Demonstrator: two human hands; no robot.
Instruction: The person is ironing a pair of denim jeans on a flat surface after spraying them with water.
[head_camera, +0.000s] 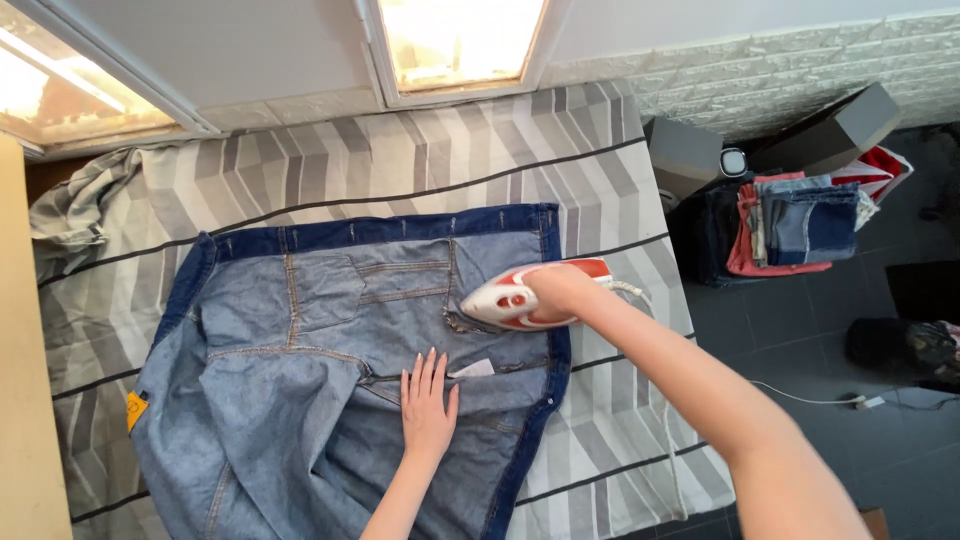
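Your right hand (560, 290) has its fingers clamped on the iron (525, 297), lying crosswise on the denim jacket (300, 330), tip pointing left; your left hand (428, 405) presses flat, fingers together

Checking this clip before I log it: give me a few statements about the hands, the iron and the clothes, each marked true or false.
1. The right hand grips a red and white iron on the denim jacket. True.
2. The left hand is lifted clear of the jacket. False: it lies flat on the denim, fingers spread.
3. The jacket lies on a grey striped cover. True.
4. The folded clothes are stacked on the cover beside the jacket. False: they sit off to the right, past its edge.
5. The iron's cord runs down to the dark floor. True.
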